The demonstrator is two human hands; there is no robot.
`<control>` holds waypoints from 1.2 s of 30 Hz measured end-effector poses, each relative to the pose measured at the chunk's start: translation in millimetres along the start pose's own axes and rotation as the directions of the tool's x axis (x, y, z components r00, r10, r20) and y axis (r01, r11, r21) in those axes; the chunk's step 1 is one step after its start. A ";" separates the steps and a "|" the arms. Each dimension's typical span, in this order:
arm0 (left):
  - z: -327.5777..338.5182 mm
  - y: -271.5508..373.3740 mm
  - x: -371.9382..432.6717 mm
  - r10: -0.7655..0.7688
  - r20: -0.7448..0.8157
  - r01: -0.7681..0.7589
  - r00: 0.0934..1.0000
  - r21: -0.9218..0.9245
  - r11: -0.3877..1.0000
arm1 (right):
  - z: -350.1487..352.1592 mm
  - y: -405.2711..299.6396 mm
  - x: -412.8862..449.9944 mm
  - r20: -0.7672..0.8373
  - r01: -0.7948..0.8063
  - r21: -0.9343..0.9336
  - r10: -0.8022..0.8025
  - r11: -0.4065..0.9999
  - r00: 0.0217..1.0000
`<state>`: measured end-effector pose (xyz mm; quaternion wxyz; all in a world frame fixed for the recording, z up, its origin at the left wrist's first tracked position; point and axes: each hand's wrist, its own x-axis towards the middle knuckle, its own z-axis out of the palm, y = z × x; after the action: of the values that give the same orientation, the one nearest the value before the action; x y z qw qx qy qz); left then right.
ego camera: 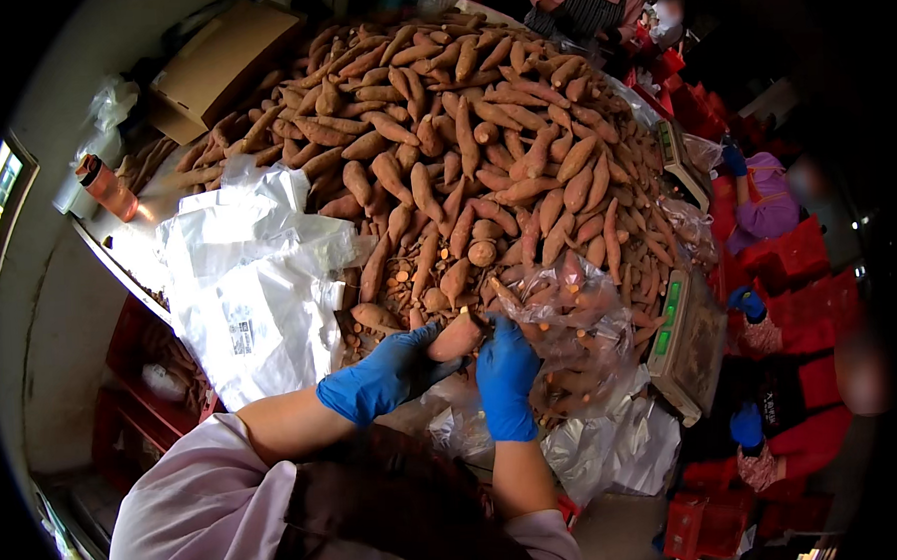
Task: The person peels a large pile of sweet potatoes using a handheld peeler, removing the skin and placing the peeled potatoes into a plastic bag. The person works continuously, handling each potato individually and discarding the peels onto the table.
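Note:
My left hand, in a blue glove, grips a sweet potato whose upper tip shows a pale cut face. Curled at the right end of that sweet potato is my right hand, also blue-gloved; whether its fingers hold anything is hidden. Beyond both hands rises a large heap of sweet potatoes. Small cut-off ends with orange faces lie scattered at its near edge. To the right of my right hand, a clear plastic bag lies crumpled over part of the heap.
Flat plastic bags are piled at left, near a pink bottle and a cardboard box. A scale with a green display stands at right; another scale is farther back. Co-workers and red crates line the right side.

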<state>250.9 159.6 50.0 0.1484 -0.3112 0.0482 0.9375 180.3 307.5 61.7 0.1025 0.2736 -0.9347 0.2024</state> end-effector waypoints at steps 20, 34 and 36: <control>-10.1 12.1 -45.4 0.219 0.614 -0.652 0.758 0.718 0.243 | 10.8 44.6 -140.6 0.294 -0.520 0.506 0.430 0.688 0.854; -70.8 18.8 34.9 -0.069 0.535 -0.350 0.842 0.444 -0.825 | -36.5 44.8 -131.3 0.779 -0.838 0.545 0.372 -0.005 0.505; -41.1 16.6 21.7 -0.107 0.298 -0.235 0.948 0.436 -0.869 | -26.2 51.6 -145.7 0.772 -0.817 0.576 0.315 0.022 0.552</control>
<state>252.7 141.7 4.1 0.2128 0.1576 0.9374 0.2264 274.7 427.0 24.6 -0.3774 -0.1014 -0.6580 0.6437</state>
